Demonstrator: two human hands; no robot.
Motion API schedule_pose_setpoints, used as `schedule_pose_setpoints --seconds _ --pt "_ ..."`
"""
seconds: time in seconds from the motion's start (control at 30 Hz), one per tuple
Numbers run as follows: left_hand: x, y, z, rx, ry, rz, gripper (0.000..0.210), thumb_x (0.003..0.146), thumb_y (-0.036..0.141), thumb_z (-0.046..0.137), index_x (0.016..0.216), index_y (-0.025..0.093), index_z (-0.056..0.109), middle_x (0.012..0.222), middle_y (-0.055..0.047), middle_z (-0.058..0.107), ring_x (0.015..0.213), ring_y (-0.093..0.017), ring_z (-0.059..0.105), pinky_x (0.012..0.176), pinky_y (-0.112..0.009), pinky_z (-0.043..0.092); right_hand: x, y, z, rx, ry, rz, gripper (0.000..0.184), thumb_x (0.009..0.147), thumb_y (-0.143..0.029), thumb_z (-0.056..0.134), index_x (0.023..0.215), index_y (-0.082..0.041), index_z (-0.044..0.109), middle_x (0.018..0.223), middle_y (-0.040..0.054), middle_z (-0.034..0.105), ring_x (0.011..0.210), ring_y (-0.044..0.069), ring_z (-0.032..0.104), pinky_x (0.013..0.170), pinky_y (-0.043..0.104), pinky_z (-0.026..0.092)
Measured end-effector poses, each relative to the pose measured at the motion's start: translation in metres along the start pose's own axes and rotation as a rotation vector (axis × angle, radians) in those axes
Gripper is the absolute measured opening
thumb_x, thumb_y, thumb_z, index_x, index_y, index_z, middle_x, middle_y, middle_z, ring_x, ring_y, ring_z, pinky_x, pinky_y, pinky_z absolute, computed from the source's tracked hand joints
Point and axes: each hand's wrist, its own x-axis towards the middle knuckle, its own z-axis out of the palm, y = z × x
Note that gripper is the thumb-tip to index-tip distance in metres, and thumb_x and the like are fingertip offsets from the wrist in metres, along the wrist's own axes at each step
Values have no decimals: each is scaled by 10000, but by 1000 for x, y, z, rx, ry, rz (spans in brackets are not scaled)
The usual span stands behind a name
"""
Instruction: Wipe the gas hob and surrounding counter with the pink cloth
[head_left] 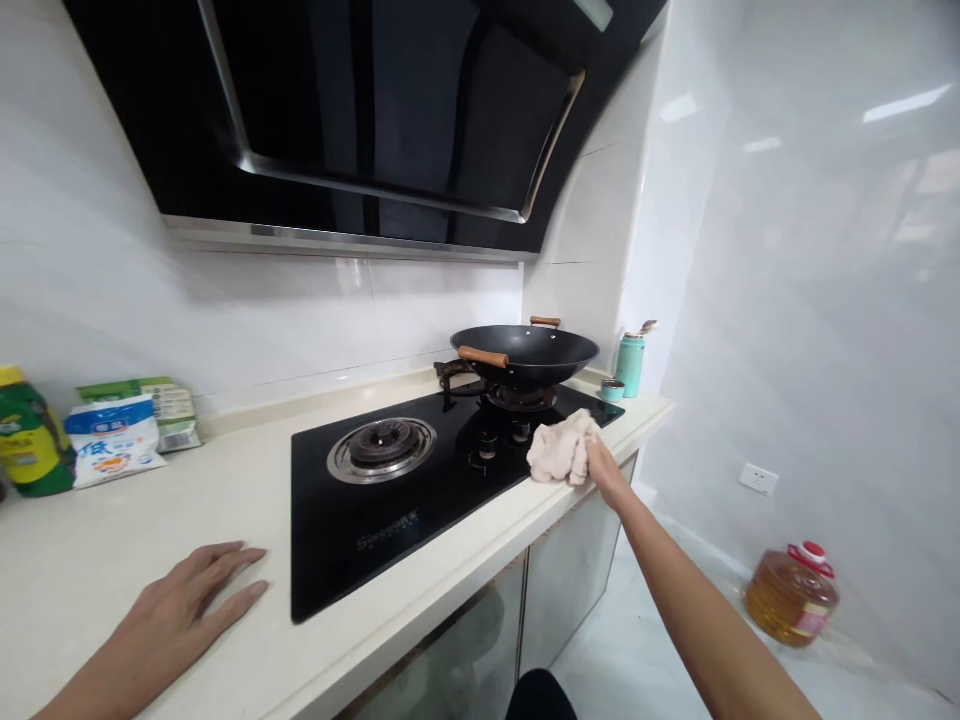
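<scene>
Cream stone-like countertop (232,500) supports our bare left hand (184,603), its fingers spread and holding nothing. Rightward, on the flat black glass hob (330,550), we could turn the round dark control knobs (487,445) if the crumpled pale-pink cloth (559,450), clamped in our right hand (598,463) at the front edge, snags them on a leftward sweep.
</scene>
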Motion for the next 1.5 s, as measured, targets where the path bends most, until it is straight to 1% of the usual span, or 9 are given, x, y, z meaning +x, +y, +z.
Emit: schedule_pose_setpoints --seconds 0.27,0.4,0.53,0.73,0.9,1.03,1.23,1.37,1.5 --pt "-3 -1 4 -6 -4 5 498 909 626 489 1275 345 678 1371 -38 602 1261 -291 571 1102 -446 427 1 9 -50 -463 -90 79 182 780 -289 493 825 -199 645 984 118 691 1096 294 595 1016 434 431" --pt "-3 1 4 -21 -11 14 483 932 615 486 1278 334 674 1371 -41 595 1257 -283 568 1092 -439 425 -4 6 -77 -639 -61 122 270 718 -213 525 939 -175 675 1043 138 673 1140 307 584 998 419 446" --pt "-3 2 3 -29 -3 19 488 936 618 492 1274 319 678 1357 -43 604 1245 -289 572 1092 -440 424 -3 -11 -83 -769 44 171 481 878 -288 377 1263 -96 592 1294 250 551 1280 385 482 1039 542 391" --pt "-2 2 1 -7 -39 -4 530 924 646 470 1297 326 666 1377 -47 585 1270 -296 557 1101 -448 425 0 -33 -32 -807 -354 62 582 891 -582 515 1426 -352 519 1537 44 439 1415 304 371 1146 498 301" --pt "-2 5 -1 5 -55 -4 546 939 634 444 1326 307 647 1405 -66 565 1282 -300 549 1099 -453 419 13 -49 -1 -884 -492 188 709 863 -671 530 1501 -376 442 1612 94 311 1474 421 225 1105 687 207" --pt "-1 5 -1 9 -34 8 516 931 620 463 1296 319 671 1375 -48 602 1272 -301 564 1090 -445 433 -3 -76 9 -890 -518 154 635 897 -639 503 1455 -335 519 1570 133 347 1441 430 265 1091 658 244" --pt "2 -2 5 -6 18 21 459 925 611 464 1250 377 689 1329 -11 640 1244 -290 596 1079 -468 463 -101 -132 53 -751 -618 -177 532 884 -621 580 1361 -386 593 1496 68 417 1337 297 381 1100 470 309" --pt "3 -12 11 -13 34 35 473 900 634 460 1247 404 685 1323 -11 650 1247 -300 599 1096 -490 464 -164 -158 96 -409 -516 -556 351 836 -510 661 1123 -313 708 1208 68 562 1130 275 474 987 466 378" --pt "7 -31 20 3 48 55 453 867 662 459 1236 498 664 1290 41 673 1230 -297 619 1088 -477 487 -179 -152 116 -240 -345 -772 352 767 -497 667 1033 -270 711 1125 71 581 1032 256 495 908 435 400"
